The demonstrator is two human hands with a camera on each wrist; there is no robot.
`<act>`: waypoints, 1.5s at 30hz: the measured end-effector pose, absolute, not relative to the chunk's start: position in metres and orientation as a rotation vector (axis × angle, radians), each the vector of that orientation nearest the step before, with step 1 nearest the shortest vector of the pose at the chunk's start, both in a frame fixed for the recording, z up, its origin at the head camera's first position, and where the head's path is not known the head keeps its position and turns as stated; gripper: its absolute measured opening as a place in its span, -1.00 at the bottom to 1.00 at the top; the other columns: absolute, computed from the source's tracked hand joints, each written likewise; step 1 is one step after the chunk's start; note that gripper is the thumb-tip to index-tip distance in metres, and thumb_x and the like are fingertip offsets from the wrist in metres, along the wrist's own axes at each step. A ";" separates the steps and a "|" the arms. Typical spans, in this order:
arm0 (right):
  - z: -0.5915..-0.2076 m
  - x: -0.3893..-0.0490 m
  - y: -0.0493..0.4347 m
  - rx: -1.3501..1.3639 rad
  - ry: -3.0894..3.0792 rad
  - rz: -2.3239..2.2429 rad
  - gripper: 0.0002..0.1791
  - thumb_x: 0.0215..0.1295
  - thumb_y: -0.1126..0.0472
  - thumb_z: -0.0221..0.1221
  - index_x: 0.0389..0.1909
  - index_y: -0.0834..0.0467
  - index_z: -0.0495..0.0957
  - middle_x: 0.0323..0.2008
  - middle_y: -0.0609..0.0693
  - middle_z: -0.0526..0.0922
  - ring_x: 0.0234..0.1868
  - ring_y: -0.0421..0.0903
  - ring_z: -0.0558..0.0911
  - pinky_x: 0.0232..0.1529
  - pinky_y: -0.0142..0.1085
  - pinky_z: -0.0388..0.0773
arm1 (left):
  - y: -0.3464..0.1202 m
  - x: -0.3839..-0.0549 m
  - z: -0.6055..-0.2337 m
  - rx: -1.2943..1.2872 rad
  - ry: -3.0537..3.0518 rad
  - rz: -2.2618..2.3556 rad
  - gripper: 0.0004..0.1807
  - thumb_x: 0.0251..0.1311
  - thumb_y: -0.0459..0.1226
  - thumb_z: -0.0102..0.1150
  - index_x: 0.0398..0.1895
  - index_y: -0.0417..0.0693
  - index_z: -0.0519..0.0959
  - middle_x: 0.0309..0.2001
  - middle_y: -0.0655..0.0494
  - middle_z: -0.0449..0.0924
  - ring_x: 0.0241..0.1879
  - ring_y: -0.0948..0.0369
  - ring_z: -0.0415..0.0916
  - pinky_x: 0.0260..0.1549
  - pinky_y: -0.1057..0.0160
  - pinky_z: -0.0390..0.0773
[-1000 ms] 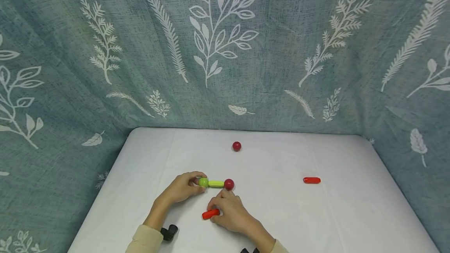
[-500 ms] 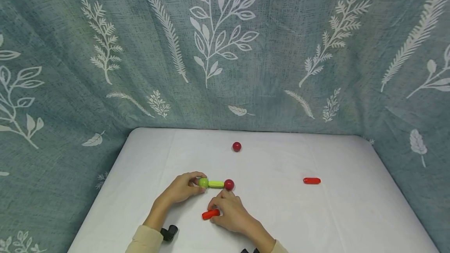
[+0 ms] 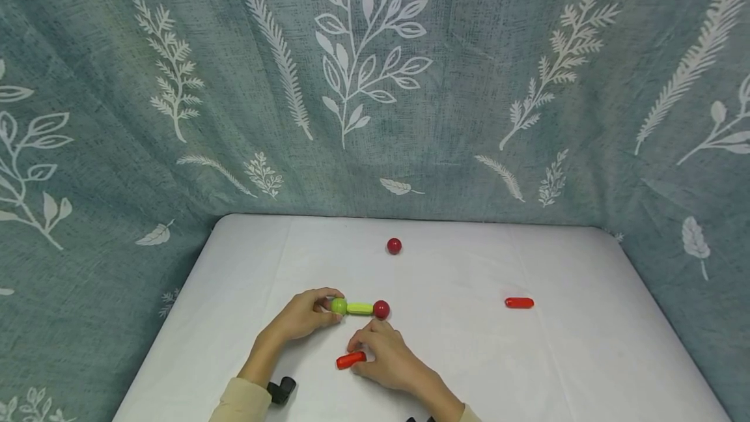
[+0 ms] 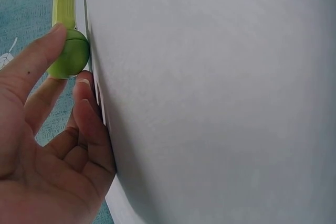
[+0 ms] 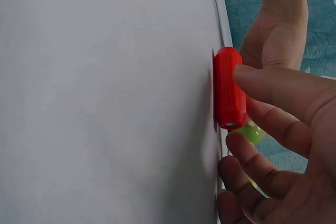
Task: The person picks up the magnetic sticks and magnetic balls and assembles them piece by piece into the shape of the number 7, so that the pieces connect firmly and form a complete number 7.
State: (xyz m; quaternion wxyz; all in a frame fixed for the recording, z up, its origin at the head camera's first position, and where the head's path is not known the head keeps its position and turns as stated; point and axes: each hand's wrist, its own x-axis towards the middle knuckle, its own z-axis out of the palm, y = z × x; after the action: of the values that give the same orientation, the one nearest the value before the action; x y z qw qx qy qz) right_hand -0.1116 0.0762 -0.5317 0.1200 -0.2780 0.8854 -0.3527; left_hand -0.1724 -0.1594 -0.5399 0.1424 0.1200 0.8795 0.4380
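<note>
I see the left hand (image 3: pixel 305 313) pinching a glossy green ball (image 3: pixel 339 306), the right hand (image 3: pixel 383 355) a ribbed red plastic-looking rod (image 3: pixel 350 361); its fingers could bump the glossy dark-red ball (image 3: pixel 381 309) just beyond.

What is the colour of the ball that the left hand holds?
Green; the ball shows best in the left wrist view.

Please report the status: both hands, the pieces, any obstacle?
Left hand pinches green ball, in line with green rod, nearer red ball. Right hand pinches red rod. Farther red ball, second red rod: not in way.
</note>
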 end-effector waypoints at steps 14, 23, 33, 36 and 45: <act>-0.520 -0.114 0.143 -0.582 2.577 -1.316 -0.76 0.26 0.09 0.37 -0.07 -0.03 0.65 -0.11 -0.13 0.57 -0.07 -0.02 0.50 -0.06 -0.13 0.47 | -0.157 -0.171 -0.538 0.319 2.549 1.267 -0.63 0.15 -0.16 0.45 0.04 0.15 0.64 -0.23 0.17 0.57 -0.30 0.18 0.46 -0.31 0.14 0.48; -0.520 -0.114 0.189 -0.366 2.695 -1.352 -0.75 0.21 0.14 0.42 -0.11 -0.04 0.67 -0.12 -0.19 0.58 -0.07 -0.04 0.51 -0.04 -0.06 0.49 | -0.157 -0.170 -0.539 0.341 2.548 1.278 -0.62 0.14 -0.18 0.45 0.05 0.11 0.64 -0.24 0.16 0.57 -0.32 0.17 0.46 -0.34 0.15 0.48; -0.518 -0.112 0.236 -0.219 2.822 -1.328 -0.75 0.25 0.12 0.40 -0.07 0.00 0.66 -0.07 -0.12 0.60 -0.10 -0.07 0.47 -0.15 -0.18 0.46 | -0.157 -0.171 -0.539 0.337 2.545 1.286 -0.62 0.14 -0.19 0.45 0.05 0.11 0.65 -0.24 0.15 0.56 -0.32 0.17 0.46 -0.34 0.15 0.48; -0.517 -0.111 0.250 -0.184 2.846 -1.328 -0.73 0.26 0.10 0.39 -0.05 0.02 0.66 -0.06 -0.09 0.61 -0.11 -0.07 0.48 -0.18 -0.19 0.46 | -0.157 -0.171 -0.540 0.338 2.542 1.287 -0.62 0.14 -0.19 0.45 0.05 0.12 0.65 -0.24 0.15 0.57 -0.31 0.17 0.46 -0.33 0.14 0.48; -0.513 -0.114 0.289 -0.082 2.908 -1.283 -0.68 0.33 0.04 0.33 0.02 0.08 0.63 0.01 0.00 0.61 -0.09 -0.04 0.50 -0.21 -0.19 0.49 | -0.159 -0.172 -0.542 0.343 2.543 1.282 -0.63 0.14 -0.17 0.46 0.03 0.16 0.65 -0.24 0.18 0.58 -0.30 0.18 0.48 -0.32 0.15 0.49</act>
State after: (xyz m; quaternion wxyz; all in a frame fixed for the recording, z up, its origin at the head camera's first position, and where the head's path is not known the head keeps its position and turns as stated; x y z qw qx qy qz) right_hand -0.1137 0.2886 -0.5131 -0.0190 -0.0258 0.9144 -0.4036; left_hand -0.1722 -0.1587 -0.5423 0.1362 0.1186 0.8783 0.4427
